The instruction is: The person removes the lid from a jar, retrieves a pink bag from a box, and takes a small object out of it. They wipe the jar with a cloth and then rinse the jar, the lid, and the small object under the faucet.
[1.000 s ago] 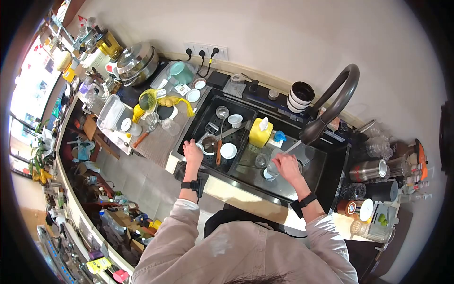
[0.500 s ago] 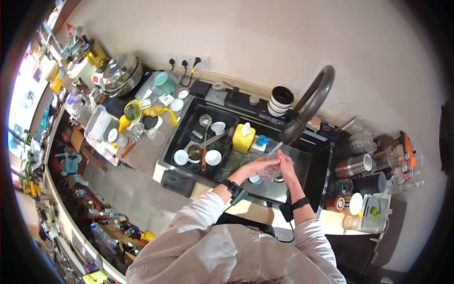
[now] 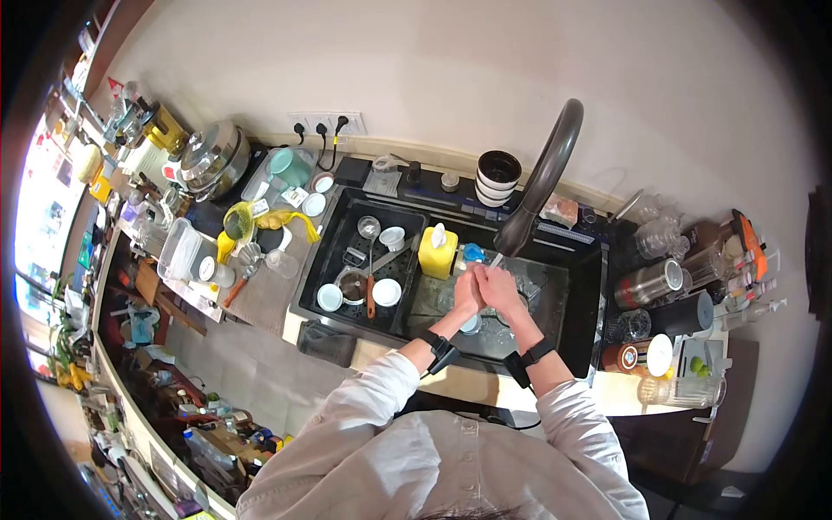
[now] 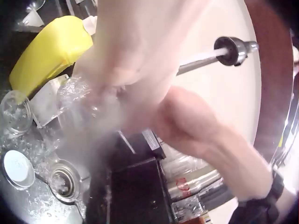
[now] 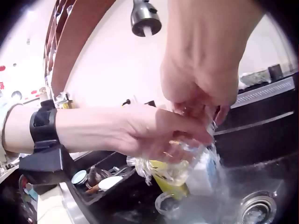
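Observation:
Both hands come together over the right sink basin, below the dark faucet (image 3: 513, 238), from which water runs. My left hand (image 5: 159, 133) is curled round a wet clear cup (image 5: 174, 173), seen partly beneath its fingers in the right wrist view. From above, my right hand (image 5: 201, 86) grips at the same cup with bent fingers, their tips largely hidden. Water splashes off the hands. Below them in the basin are a small clear bowl (image 4: 16, 112), a white round lid (image 4: 18, 167) and the metal drain (image 4: 64, 181).
A yellow pump bottle (image 3: 438, 251) stands left of the hands. The black drying tray (image 3: 347, 227) holds white cups, a ladle and a strainer. Stacked bowls (image 3: 497, 178) stand behind the sink; a steel thermos (image 3: 648, 284) and glassware crowd the right counter.
My left hand has come from the tray at left over to the right basin and joined my right hand at the clear cup. Both hands have moved up under the faucet's water.

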The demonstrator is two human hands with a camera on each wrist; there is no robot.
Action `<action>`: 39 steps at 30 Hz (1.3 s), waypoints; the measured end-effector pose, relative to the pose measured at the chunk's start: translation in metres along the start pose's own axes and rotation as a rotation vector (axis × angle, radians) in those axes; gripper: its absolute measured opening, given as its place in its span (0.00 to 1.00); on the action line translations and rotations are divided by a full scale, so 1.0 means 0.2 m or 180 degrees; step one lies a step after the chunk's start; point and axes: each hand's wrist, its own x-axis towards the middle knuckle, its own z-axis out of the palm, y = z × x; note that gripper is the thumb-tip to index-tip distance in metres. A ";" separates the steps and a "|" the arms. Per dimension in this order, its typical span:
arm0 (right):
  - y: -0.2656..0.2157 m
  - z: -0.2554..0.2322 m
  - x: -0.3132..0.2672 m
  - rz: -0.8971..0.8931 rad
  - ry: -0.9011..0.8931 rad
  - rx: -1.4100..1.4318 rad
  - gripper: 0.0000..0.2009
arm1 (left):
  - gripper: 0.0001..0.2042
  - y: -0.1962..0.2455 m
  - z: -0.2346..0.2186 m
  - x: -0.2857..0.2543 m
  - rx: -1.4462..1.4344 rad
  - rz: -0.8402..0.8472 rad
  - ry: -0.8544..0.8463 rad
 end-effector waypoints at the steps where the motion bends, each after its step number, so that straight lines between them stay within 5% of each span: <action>1: -0.01 0.01 0.00 0.0023 0.0092 0.0106 0.21 | 0.17 -0.03 0.01 0.00 -0.0064 0.0116 0.0138; 2: 0.00 0.01 0.00 0.0017 -0.0009 0.0339 0.19 | 0.21 -0.07 0.02 0.02 -0.0099 -0.0026 0.0077; 5: -0.01 -0.05 -0.05 -0.0299 0.1020 0.1026 0.19 | 0.30 0.07 -0.10 -0.03 -0.0451 0.0084 0.0166; 8: 0.14 -0.04 -0.11 0.0487 0.0672 0.2195 0.24 | 0.37 0.06 -0.12 -0.01 -0.0840 -0.0135 -0.0209; 11: 0.16 -0.06 -0.21 0.1938 -0.0595 0.3843 0.26 | 0.38 0.06 -0.05 0.01 -0.1701 -0.0690 -0.0452; 12: 0.21 0.00 -0.24 0.1349 -0.0998 0.4735 0.27 | 0.36 0.07 -0.03 0.02 -0.1621 -0.0711 -0.0292; 15: 0.14 0.03 -0.29 0.1296 -0.0669 0.4885 0.27 | 0.33 0.07 0.05 0.06 -0.2049 -0.1349 -0.0023; 16: 0.14 0.05 -0.33 0.0918 -0.0490 0.4330 0.28 | 0.24 0.07 0.08 0.07 -0.2110 -0.1472 -0.0066; 20: 0.20 -0.03 -0.37 0.1424 -0.1489 0.5264 0.26 | 0.15 0.10 -0.05 0.19 -0.2780 -0.1840 -0.1963; 23: 0.22 -0.08 -0.41 0.1689 -0.1840 0.5391 0.27 | 0.15 0.11 -0.08 0.23 -0.2248 -0.1172 -0.2698; 29: 0.18 0.08 -0.39 0.1193 0.0075 0.2717 0.31 | 0.15 0.12 0.08 0.20 -0.0672 -0.0750 -0.1269; 32: 0.22 0.15 -0.39 0.0765 0.0525 0.2005 0.34 | 0.15 0.18 0.04 0.18 -0.0185 -0.0832 -0.0759; 36: 0.15 0.09 -0.40 0.0909 0.0174 0.2901 0.31 | 0.15 0.23 -0.03 0.15 -0.0072 -0.0933 -0.0871; 39: 0.13 0.00 -0.40 0.1375 -0.0561 0.4134 0.30 | 0.15 0.12 -0.03 0.16 -0.1759 -0.1124 -0.1320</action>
